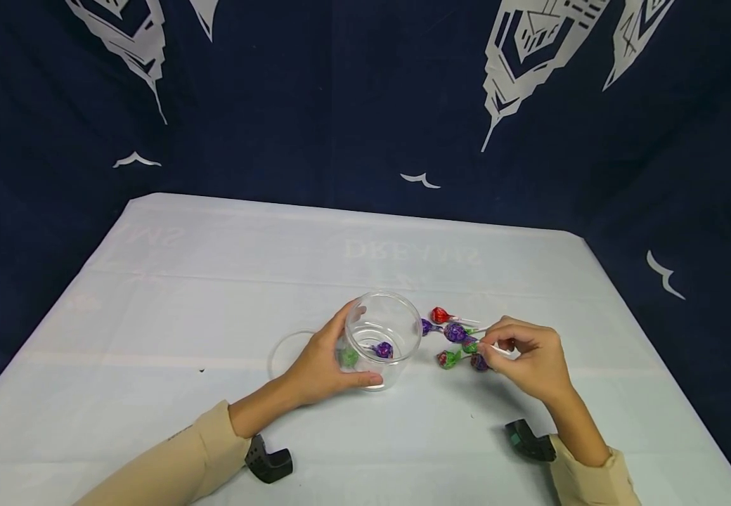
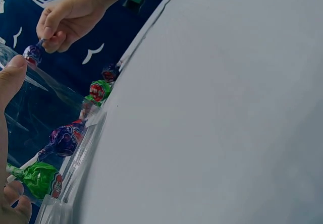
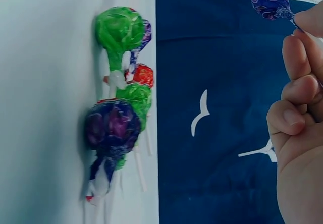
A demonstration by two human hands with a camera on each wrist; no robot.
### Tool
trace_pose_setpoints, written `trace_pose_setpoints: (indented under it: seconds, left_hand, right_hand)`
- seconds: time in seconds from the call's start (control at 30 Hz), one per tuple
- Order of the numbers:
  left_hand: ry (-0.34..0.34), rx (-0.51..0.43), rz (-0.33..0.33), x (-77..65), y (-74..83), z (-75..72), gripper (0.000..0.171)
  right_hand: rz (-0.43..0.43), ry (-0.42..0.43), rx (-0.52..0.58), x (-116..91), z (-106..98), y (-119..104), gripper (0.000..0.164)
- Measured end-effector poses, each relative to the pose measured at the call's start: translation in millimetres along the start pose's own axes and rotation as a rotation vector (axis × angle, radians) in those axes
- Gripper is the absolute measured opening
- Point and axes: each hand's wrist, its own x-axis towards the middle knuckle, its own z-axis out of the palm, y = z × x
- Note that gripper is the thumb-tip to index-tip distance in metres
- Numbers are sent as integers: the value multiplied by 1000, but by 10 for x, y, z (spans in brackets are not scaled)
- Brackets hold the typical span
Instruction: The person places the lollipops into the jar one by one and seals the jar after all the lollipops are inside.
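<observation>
My left hand [image 1: 324, 365] grips a clear plastic jar [image 1: 397, 369], thumb on the near side and fingers round the far left side. Inside it lie a purple-wrapped lollipop [image 1: 382, 349] and a green-wrapped lollipop [image 2: 40, 180]. To the right of the jar, my right hand [image 1: 530, 355] pinches another purple lollipop [image 3: 270, 2] by its stick, just below the wrapped candy. This lollipop is raised above the table, its head toward the jar. Below it lies a loose pile with a red lollipop [image 1: 439, 315], a green one [image 3: 120, 30] and a dark purple one [image 3: 113, 125].
A clear round rim, perhaps a lid [image 1: 270, 362], lies left of the jar, partly behind the left hand. The white cloth-covered table [image 1: 214, 309] stretches around both hands. A dark blue curtain [image 1: 315, 105] with white prints hangs behind its far edge.
</observation>
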Motion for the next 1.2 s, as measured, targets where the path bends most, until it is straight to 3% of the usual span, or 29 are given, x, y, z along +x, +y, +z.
trace_pose_setpoints:
  seconds: [0.43,0.63,1.2]
  left_hand:
    - [16,21,22,-4,8,-8,111]
    - [14,17,30,0,1,0,112]
    - [8,2,14,-3,-3,2,112]
  right_hand:
    - [-40,-20,214,243,74,-97,27]
    - [-32,-41,213,306,135,-138,7]
    - [-78,-69,282,511,355,-140,7]
